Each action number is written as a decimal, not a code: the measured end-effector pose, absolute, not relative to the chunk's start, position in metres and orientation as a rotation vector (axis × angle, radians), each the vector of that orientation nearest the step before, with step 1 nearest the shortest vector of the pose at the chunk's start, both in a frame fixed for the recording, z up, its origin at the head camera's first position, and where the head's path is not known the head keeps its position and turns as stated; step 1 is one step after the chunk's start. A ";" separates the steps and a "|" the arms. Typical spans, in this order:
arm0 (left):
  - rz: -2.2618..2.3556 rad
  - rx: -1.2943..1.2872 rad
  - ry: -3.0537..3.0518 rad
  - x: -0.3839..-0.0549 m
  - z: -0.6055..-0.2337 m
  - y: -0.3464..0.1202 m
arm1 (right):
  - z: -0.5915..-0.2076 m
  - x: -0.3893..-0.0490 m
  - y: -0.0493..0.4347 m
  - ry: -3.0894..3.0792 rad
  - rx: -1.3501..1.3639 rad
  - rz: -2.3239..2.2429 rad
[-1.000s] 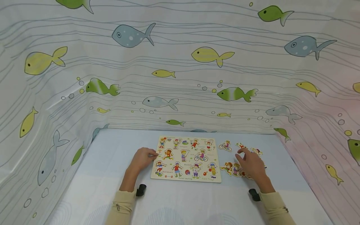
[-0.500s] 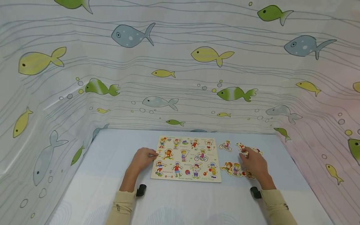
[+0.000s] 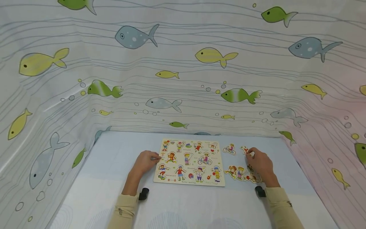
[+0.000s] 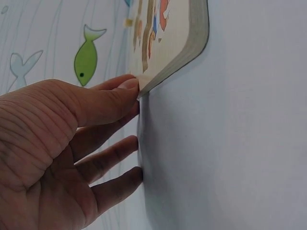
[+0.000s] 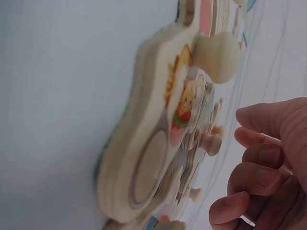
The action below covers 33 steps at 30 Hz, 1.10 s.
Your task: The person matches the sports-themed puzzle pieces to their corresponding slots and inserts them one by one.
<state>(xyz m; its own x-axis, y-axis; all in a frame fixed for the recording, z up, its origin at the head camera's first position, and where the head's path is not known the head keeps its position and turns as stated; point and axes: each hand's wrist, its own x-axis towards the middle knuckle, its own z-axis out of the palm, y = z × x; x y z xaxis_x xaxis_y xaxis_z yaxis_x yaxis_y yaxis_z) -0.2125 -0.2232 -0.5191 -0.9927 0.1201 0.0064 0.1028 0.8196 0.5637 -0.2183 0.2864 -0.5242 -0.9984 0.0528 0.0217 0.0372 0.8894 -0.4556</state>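
A wooden puzzle board (image 3: 175,159) printed with sports figures lies flat on the table. My left hand (image 3: 146,162) pinches its left edge; in the left wrist view the thumb (image 4: 112,103) presses at the board's corner (image 4: 180,57), the other fingers spread below. My right hand (image 3: 260,163) is over the loose puzzle pieces to the right, fingertips by a small piece (image 3: 245,149). In the right wrist view the right hand (image 5: 273,163) has loosely curled fingers with nothing seen between thumb and index, apart from a knobbed piece (image 5: 148,72) in front.
A cyclist piece (image 3: 229,149) lies right of the board's top corner. Several more pieces (image 3: 240,173) are bunched below it, partly overlapping. In the right wrist view, wooden knobs (image 5: 218,57) stick up from them. A fish-patterned sheet (image 3: 183,89) surrounds the table on its far and side edges.
My right hand shifts slightly right, then its fingertips come close to the upper loose pieces, covering one and uncovering more of the lower bunch. The left hand keeps its place at the board.
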 end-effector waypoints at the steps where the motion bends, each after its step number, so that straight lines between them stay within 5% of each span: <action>1: 0.921 0.181 2.968 -0.213 -0.519 -0.223 | -0.524 -0.220 0.287 -3.025 -0.069 0.735; 33: 0.917 0.195 2.959 -0.212 -0.514 -0.221 | -0.517 -0.248 0.291 -3.193 -0.018 0.591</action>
<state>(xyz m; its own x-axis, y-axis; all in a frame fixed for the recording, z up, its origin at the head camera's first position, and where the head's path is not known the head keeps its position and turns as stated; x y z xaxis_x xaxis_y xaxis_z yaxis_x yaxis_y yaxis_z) -0.2119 -0.2207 -0.5144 -0.9914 0.1308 0.0014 0.1086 0.8176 0.5655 -0.2478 0.2908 -0.5174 -0.9944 -0.0083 -0.1056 0.0301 0.9338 -0.3565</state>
